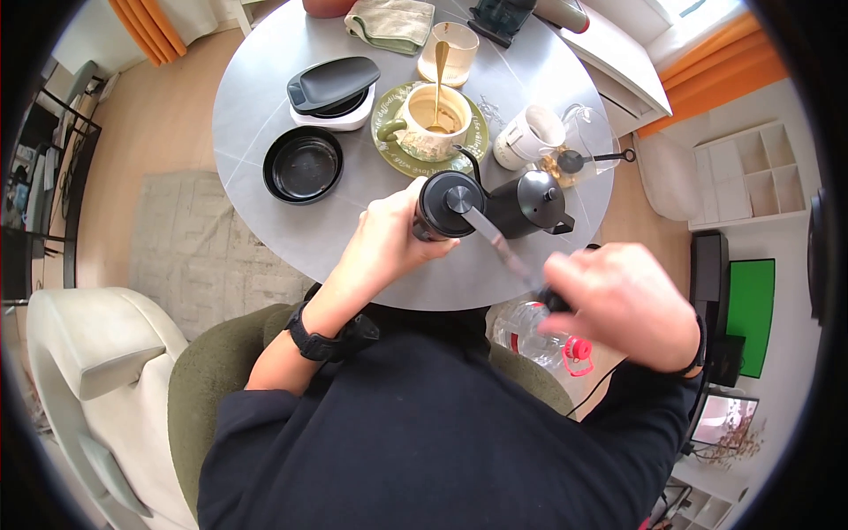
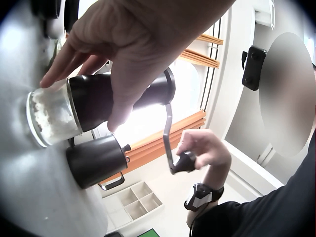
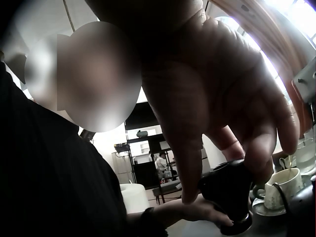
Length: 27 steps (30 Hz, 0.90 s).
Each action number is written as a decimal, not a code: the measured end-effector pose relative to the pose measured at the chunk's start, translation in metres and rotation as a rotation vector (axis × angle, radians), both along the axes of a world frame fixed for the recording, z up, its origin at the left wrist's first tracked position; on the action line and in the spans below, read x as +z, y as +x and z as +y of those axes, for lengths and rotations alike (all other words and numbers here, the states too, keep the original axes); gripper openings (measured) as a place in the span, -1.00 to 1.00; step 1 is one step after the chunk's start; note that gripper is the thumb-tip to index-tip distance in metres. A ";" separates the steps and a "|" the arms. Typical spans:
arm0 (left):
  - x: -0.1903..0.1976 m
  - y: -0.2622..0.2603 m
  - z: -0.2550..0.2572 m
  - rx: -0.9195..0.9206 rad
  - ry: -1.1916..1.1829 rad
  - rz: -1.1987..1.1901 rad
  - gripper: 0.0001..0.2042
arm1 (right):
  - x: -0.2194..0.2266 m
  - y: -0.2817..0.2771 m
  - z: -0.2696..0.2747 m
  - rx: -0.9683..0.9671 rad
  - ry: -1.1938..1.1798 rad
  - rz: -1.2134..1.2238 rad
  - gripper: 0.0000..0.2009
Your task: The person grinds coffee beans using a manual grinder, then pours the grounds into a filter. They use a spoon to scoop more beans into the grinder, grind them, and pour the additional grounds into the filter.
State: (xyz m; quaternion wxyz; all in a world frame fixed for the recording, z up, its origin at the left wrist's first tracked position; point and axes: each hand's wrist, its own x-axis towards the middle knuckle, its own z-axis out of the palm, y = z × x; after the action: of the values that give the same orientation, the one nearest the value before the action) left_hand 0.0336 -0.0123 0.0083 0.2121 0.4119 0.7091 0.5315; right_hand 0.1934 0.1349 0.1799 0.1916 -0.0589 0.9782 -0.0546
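A black hand coffee grinder point(image 1: 435, 212) stands near the table's front edge, its clear lower jar point(image 2: 55, 116) close to the tabletop. My left hand point(image 1: 382, 231) grips the grinder's dark body, fingers on one side and thumb on the other. From the lid a metal crank point(image 1: 501, 243) reaches out to the right. At its end, my right hand point(image 1: 625, 300), slightly blurred, holds the black knob point(image 2: 184, 162) between thumb and fingers. A black gooseneck kettle point(image 1: 530, 201) stands just right of the grinder.
Behind the grinder, a patterned cup point(image 1: 422, 145) with a gold spoon point(image 1: 440, 66) sits on a green plate point(image 1: 389, 99). A black round dish point(image 1: 303, 165) and a scale point(image 1: 349, 117) bearing a dark scoop lie left. A white cup point(image 1: 521, 141) stands right; a water bottle point(image 1: 530, 331) is below the edge.
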 end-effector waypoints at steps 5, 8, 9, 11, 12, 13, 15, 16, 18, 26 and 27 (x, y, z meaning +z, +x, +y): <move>0.012 -0.001 -0.001 -0.035 -0.154 -0.014 -0.56 | -0.023 -0.029 -0.052 0.517 -0.195 0.240 -0.77; 0.014 0.002 -0.001 -0.042 -0.055 -0.042 -0.66 | -0.037 -0.072 -0.073 0.664 -0.172 0.475 -0.80; 0.029 0.009 -0.009 -0.001 0.098 0.023 -0.65 | -0.035 -0.092 -0.075 0.720 -0.096 0.589 -0.81; -0.003 0.027 0.000 0.140 0.230 -0.411 -0.60 | -0.042 -0.118 -0.080 0.635 -0.123 0.599 -0.88; -0.018 0.031 0.006 0.198 0.295 -0.602 -0.59 | -0.047 -0.130 -0.081 0.593 -0.137 0.602 -0.90; -0.025 0.027 0.010 0.204 0.330 -0.748 -0.60 | -0.051 -0.142 -0.081 0.551 -0.153 0.604 -0.90; -0.026 0.009 0.006 0.001 0.165 -0.327 -0.61 | -0.054 -0.166 -0.073 0.467 -0.123 0.580 -0.88; -0.023 -0.004 -0.001 -0.082 0.084 0.261 -0.60 | -0.053 -0.173 -0.067 0.411 -0.094 0.570 -0.84; -0.017 -0.003 0.000 -0.026 0.003 0.182 -0.59 | -0.054 -0.186 -0.053 0.308 -0.033 0.564 -0.77; 0.003 0.001 0.003 0.021 0.003 0.071 -0.61 | -0.053 -0.182 0.042 0.068 0.147 0.594 -0.66; 0.003 0.001 0.003 0.023 0.003 0.066 -0.61 | -0.051 -0.173 0.055 0.075 0.132 0.615 -0.67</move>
State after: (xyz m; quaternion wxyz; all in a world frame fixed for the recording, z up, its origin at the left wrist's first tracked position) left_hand 0.0350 -0.0095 0.0109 0.1816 0.4216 0.7195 0.5212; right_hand 0.0208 0.1896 0.1289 -0.1078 -0.0959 0.9889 0.0364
